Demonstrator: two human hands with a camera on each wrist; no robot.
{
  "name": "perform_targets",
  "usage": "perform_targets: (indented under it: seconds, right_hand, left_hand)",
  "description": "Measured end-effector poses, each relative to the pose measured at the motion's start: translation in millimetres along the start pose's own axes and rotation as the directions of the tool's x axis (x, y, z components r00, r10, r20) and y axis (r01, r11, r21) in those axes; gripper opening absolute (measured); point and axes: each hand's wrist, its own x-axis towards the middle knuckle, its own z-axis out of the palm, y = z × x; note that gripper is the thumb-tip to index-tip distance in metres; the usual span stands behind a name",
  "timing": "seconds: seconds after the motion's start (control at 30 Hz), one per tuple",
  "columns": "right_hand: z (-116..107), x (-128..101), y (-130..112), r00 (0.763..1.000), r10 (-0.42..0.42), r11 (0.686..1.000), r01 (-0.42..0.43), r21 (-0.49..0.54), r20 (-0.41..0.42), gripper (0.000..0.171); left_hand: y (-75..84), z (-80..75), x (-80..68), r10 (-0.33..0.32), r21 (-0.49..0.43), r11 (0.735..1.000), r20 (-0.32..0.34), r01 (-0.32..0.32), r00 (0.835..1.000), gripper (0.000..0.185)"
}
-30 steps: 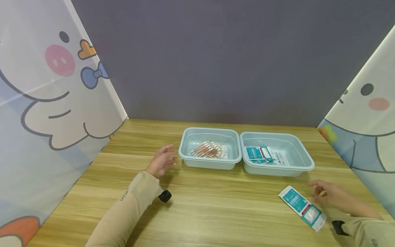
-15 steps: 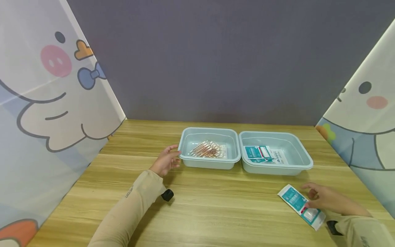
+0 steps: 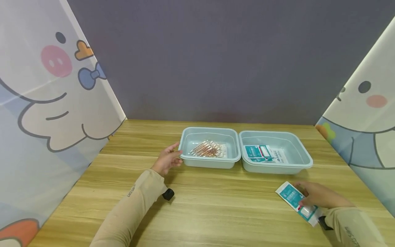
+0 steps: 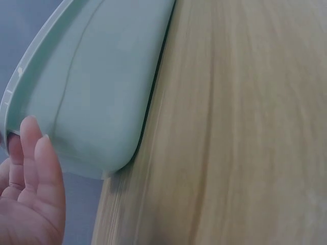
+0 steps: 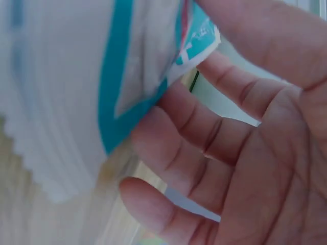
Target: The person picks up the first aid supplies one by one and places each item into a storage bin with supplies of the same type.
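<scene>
My left hand [image 3: 168,159] rests against the left end of a pale green tray [image 3: 210,129], thumb near the rim and fingers straight along the outer wall. The left wrist view shows those fingers [image 4: 30,194] beside the tray's wall [image 4: 92,76]. Several copper-coloured wrapped sticks [image 3: 208,150] lie in this tray. My right hand [image 3: 310,199] is on a teal and white packet [image 3: 288,195] on the table at the front right. In the right wrist view the packet [image 5: 76,102] lies over my curled fingers [image 5: 204,138] with the thumb above it.
A second pale green tray [image 3: 305,161] touches the first on its right and holds a few teal packets [image 3: 262,152]. Cartoon-printed panels [image 3: 46,103] [image 3: 364,103] wall in the wooden table [image 3: 216,206] on both sides, with a grey wall behind.
My left hand has moved right from the bare table to the left tray's end. My right hand has slid left onto the packet and closed on it; the packet has shifted slightly.
</scene>
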Motion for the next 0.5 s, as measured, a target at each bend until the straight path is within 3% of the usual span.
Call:
perform_targets:
  seconds: [0.13, 0.37, 0.5]
  right_hand:
    - [2.4, 1.0, 1.2, 0.997, -0.08, 0.997, 0.08, -0.022, -0.006, 0.029]
    - [4.3, 4.7, 1.6, 0.992, -0.129, 0.992, 0.129, -0.006, -0.003, 0.023]
    - [6.0, 6.2, 4.1, 0.977, -0.211, 0.977, 0.212, 0.021, -0.035, 0.015]
  left_hand:
    - [-1.6, 0.2, 0.2, 0.01, 0.003, 1.0, 0.0, -0.01, 1.0, 0.057]
    - [-3.0, 0.8, 0.1, 0.01, -0.002, 1.0, -0.009, -0.01, 1.0, 0.057]
    - [-2.4, 1.5, -0.1, 0.014, 0.003, 1.0, -0.011, -0.014, 1.0, 0.057]
